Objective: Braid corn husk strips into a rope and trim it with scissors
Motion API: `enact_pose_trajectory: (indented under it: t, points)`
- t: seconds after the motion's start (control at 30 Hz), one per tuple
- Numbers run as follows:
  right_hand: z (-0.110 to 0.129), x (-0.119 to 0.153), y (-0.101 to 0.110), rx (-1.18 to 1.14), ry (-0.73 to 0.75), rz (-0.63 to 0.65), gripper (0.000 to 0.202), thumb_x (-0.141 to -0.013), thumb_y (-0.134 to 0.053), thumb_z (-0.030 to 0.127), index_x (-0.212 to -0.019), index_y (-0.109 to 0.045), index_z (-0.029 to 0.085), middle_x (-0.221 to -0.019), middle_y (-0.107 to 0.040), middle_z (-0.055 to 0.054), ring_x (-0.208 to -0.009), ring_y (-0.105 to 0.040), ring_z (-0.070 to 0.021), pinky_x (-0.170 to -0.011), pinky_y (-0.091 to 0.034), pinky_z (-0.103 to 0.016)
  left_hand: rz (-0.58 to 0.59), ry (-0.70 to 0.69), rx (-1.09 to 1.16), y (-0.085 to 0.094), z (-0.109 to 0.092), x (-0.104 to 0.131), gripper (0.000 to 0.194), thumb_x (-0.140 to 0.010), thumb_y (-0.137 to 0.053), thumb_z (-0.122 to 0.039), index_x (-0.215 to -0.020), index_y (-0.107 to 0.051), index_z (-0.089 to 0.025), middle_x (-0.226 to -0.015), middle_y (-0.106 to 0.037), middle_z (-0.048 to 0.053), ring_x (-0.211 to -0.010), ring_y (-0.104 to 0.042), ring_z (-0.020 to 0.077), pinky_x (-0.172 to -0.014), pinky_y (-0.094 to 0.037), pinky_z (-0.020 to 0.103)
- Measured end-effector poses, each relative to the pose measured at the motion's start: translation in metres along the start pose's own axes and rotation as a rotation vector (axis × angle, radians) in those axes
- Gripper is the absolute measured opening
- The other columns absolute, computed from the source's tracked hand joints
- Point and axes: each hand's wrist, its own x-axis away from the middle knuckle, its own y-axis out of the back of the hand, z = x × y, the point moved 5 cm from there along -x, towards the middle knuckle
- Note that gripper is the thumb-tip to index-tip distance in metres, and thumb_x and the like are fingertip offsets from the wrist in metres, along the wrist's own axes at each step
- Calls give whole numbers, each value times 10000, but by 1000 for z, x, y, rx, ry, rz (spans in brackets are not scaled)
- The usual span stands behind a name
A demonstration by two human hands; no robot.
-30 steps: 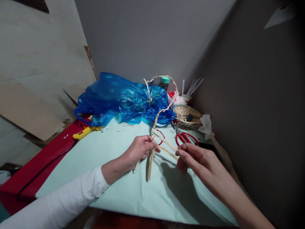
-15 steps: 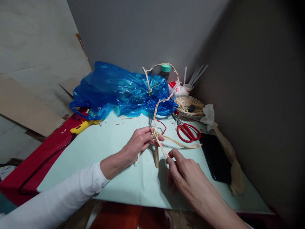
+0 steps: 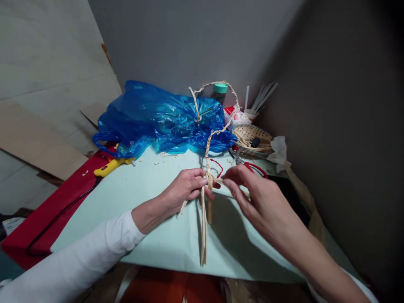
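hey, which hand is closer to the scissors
Right. The right hand is just in front of the scissors, partly hiding them; the left hand is farther off, to their left.

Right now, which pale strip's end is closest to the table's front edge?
The long strip running down from the left hand; its tip lies lowest in view. The shorter strip beside it ends higher; a third strip runs sideways to the right hand.

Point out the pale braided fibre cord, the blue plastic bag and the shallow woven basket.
Braided fibre cord point(image 3: 207, 148), head view: lower stretch.
Blue plastic bag point(image 3: 151, 115), head view: crumpled middle.
Woven basket point(image 3: 259, 132), head view: inner far wall.
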Motion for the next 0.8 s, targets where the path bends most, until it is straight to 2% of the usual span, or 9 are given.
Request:
enact_pose_trajectory:
  t: [0.07, 0.17, 0.23, 0.33, 0.5, 0.63, 0.7, 0.8]
  points:
    - [-8, -14, 2, 29, 7, 7, 192, -956, -410, 329, -928, -548, 198, -883, -657, -63, -756, -577, -179, -665, -366, -270, 8, 5, -12, 1, 0, 0, 171, -859, -565, -258, -917, -586, -98, -677, -693, 74, -362, -169, -4, -398, -31, 217]
    - [-19, -27, -16, -101, 25, 164, 198, -959, -412, 333, -920, -545, 192, -833, -647, -39, -736, -563, -162, -647, -368, -259, -5, 6, -20, 3, 1, -1, 168, -860, -564, -267, -918, -566, -108, -670, -697, 77, -363, -162, 1, -394, -37, 210]
    - [-24, -32, -27, -212, 39, 199, 213, -957, -416, 364, -930, -537, 190, -816, -634, -24, -732, -556, -153, -632, -367, -249, -6, 3, -19, 3, 2, -2, 179, -851, -580, -280, -913, -561, -113, -657, -691, 68, -362, -166, 3, -393, -44, 208]
    - [-29, -37, -36, -287, 36, 195, 253, -938, -449, 416, -928, -543, 182, -781, -604, -12, -698, -529, -144, -606, -354, -245, -2, 7, -23, 4, 2, -3, 208, -840, -599, -298, -931, -573, -113, -600, -653, 31, -355, -187, 4, -395, -58, 206]
    - [-24, -44, -35, -295, 66, 191, 355, -945, -419, 457, -779, -563, 178, -657, -523, 18, -616, -457, -121, -579, -300, -251, -47, -11, -55, 6, -2, 0, 162, -815, -620, -264, -892, -577, -129, -584, -556, -32, -444, -411, 32, -424, -182, 168]
    - [-25, -44, -43, -406, 46, 192, 409, -941, -418, 437, -655, -534, 169, -592, -423, 34, -583, -383, -106, -554, -263, -252, -108, -19, -207, 6, -4, 6, 99, -838, -570, -234, -880, -529, -154, -503, -503, -67, -432, -392, 46, -446, -245, 163]
    - [-28, -42, -51, -499, 14, 205, 382, -919, -459, 427, -651, -538, 167, -581, -408, 41, -567, -358, -101, -538, -256, -250, -131, -7, -270, 7, -3, 8, 88, -843, -555, -231, -868, -501, -166, -475, -519, -65, -416, -414, 57, -453, -283, 166]
    - [-35, -41, -60, -582, -30, 179, 382, -899, -496, 408, -597, -503, 175, -539, -420, 44, -530, -357, -98, -527, -265, -251, -124, 39, -279, 9, 1, 6, 118, -847, -546, -272, -839, -492, -168, -574, -635, -1, -443, -551, 105, -489, -395, 210]
